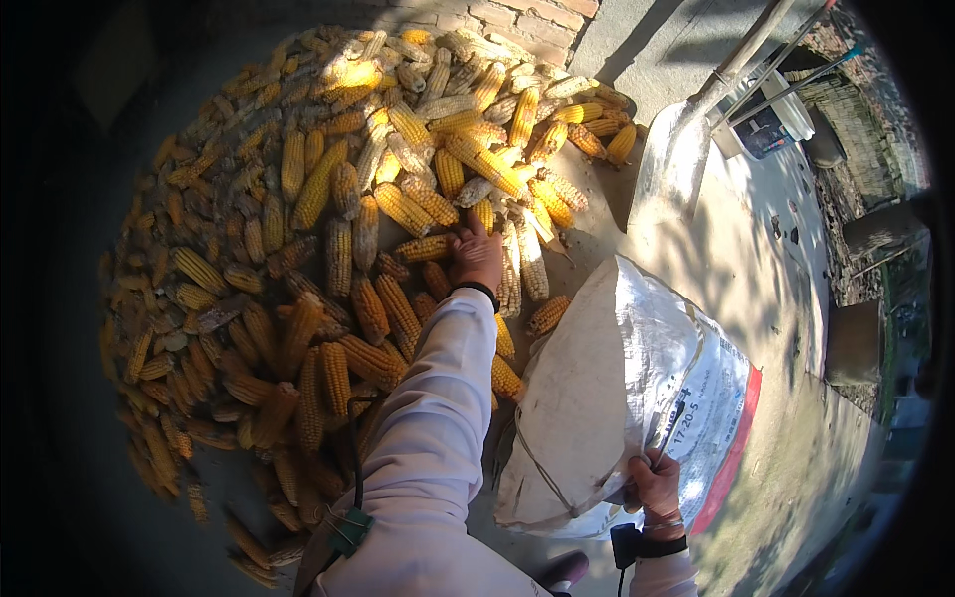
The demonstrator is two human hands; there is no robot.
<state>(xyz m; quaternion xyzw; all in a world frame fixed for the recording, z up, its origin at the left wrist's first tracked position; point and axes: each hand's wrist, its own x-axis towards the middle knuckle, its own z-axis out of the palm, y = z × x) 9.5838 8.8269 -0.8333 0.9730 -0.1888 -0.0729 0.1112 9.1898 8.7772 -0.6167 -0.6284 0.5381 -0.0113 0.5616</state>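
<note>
My left hand point(477, 261) reaches into a heap of corn cobs point(323, 184), its fingers curled at a yellow corn cob point(425, 249); the fingertips are partly hidden among the cobs. Husked cobs, some deep yellow and others pale or greyish, lie all around it. My right hand point(655, 486) is closed on the edge of a white woven sack point(587, 398). That sack lies to the right of the heap, with print and a red band on its outer side. A cord point(542, 463) hangs across the near part of the sack.
A shovel point(686, 149) stands at the upper right, its broad blade on the concrete. Behind it is a white bucket point(791, 119) with long handles near it. A brick edge point(532, 25) borders the heap at the back. My shoe point(565, 567) shows below the sack.
</note>
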